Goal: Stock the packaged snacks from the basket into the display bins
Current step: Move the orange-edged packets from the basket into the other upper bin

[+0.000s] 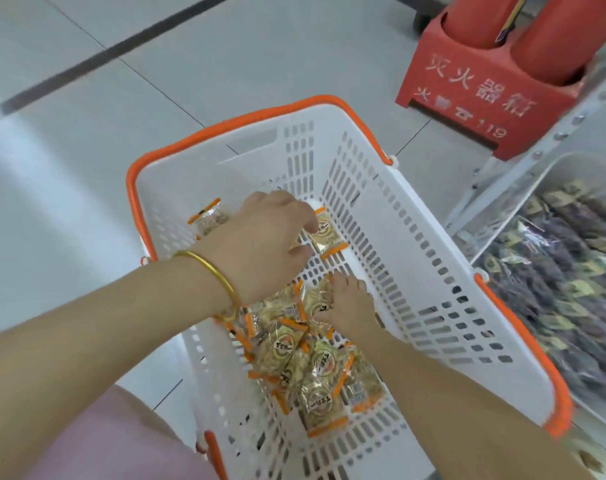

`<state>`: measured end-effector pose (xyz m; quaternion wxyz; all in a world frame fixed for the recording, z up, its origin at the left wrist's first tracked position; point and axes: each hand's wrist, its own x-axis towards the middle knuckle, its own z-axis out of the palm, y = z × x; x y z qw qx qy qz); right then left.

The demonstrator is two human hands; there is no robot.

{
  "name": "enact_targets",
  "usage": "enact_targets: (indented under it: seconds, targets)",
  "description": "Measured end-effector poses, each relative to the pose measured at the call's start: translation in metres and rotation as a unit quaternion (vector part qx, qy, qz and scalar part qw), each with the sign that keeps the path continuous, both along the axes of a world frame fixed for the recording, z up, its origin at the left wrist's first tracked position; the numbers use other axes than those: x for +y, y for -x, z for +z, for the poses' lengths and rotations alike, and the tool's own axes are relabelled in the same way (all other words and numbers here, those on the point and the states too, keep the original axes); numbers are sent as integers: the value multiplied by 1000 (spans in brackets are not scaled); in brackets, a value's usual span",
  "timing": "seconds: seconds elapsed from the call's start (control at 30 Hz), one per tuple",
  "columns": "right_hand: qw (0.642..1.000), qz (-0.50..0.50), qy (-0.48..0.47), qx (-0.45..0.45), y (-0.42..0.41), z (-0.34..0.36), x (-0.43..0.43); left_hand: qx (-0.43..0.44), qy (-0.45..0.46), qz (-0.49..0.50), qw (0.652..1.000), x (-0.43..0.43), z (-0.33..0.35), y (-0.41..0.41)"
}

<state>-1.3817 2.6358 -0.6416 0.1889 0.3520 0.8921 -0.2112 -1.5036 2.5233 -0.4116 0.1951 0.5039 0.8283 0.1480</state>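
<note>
Basket (pixel 246 168) sat on the tiled floor (pixel 87 116) right beside the display bin (pixel 571 168), probably parked there so packets travel a short way. The bin already carried dark packets (pixel 554 289), a different product from the orange-edged ones in the basket.

Most stock lay as a pile of packets (pixel 305 358) at the near end of the basket floor. A single packet (pixel 327 235) lay flat further up, and a stray packet (pixel 210 218) sat by the far left wall. My read: gathering leftovers, with the basket mostly emptied.

Left hand (pixel 270 237) (gold bangle (pixel 211 275) on that wrist) was down inside the basket. Thumb and fingers curved in a half-open C at the left edge of the single packet, fingertips (pixel 310 220) at or touching its wrapper. The packet was flat, not lifted, so no closed grip showed.

Right hand (pixel 348 303) lay palm-down on the top of the pile, against the right wall. Its fingers were fairly straight and resting on wrappers, and nothing was visibly pinched. What the palm covered was hidden. It looked set to scoop or steady the heap.

Red extinguisher stand (pixel 468 88) stood behind the basket, not involved.
</note>
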Motion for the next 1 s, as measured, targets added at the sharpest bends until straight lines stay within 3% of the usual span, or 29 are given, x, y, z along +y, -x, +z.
enact_targets:
  seconds: [0.13,0.3,0.43,0.63,0.7,0.8,1.0]
  targets:
    - [983,-97,145,48,-6,11,5,5,17,-13,1000,6,-1,-3]
    - [979,-48,172,99,-27,90,27,-3,70,-34,997,8,1,-11]
    - [949,-62,247,185,-47,187,37,-83,96,-35,991,17,7,-33]
    - [853,-177,415,263,-86,269,47,-143,-66,1,987,47,39,-64]
    - [817,-218,446,295,-99,282,57,-228,-106,40,967,55,50,-71]
    - [792,-273,434,331,-116,296,75,-388,-141,99,905,66,60,-79]
    - [814,-320,321,364,-139,302,102,-468,-183,271,821,80,52,-73]
